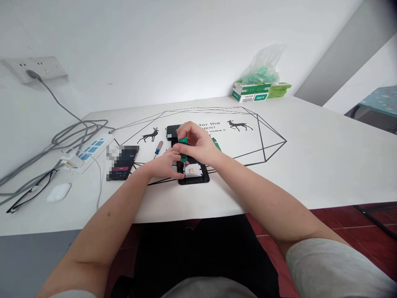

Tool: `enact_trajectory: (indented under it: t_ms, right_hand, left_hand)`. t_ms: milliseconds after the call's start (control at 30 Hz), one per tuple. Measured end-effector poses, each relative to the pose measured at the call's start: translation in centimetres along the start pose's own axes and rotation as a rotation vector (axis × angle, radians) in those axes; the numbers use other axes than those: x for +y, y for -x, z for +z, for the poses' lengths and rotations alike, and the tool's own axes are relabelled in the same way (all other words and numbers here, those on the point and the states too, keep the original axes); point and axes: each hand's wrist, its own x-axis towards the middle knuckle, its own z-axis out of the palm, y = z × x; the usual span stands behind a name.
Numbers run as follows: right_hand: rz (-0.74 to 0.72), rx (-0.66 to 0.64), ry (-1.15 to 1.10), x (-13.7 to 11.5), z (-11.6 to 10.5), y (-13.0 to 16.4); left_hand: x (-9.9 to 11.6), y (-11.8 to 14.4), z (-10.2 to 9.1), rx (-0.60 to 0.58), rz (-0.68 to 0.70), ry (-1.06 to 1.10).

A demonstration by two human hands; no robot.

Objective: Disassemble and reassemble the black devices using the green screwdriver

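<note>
Our right hand has its fingers closed around a green-and-black screwdriver, held upright. Our left hand keeps thumb and fingers parted beside the shaft; we cannot tell whether they grip it. The screwdriver's lower end meets the left side of an open black case, which lies on the table beneath our hands. Left of these we see another screwdriver, then a phone and a power strip.
</note>
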Motion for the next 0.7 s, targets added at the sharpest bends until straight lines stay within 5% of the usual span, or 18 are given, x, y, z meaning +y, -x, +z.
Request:
enact_trajectory:
  t_ms: [367,533,700]
  right_hand:
    - [0.321,-0.390,-0.593,-0.1,-1.4,-0.6]
    - [0.422,-0.336,-0.636,-0.3,-1.3,-0.3]
    - [0.253,-0.275,-0.472,0.9,-1.5,-0.5]
  left_hand:
    - [-0.1,0.3,0.0,0.034,0.024,0.025]
    - [0.0,0.4,0.0,0.016,-0.003,0.004]
    - [0.0,0.3,0.0,0.019,0.013,0.014]
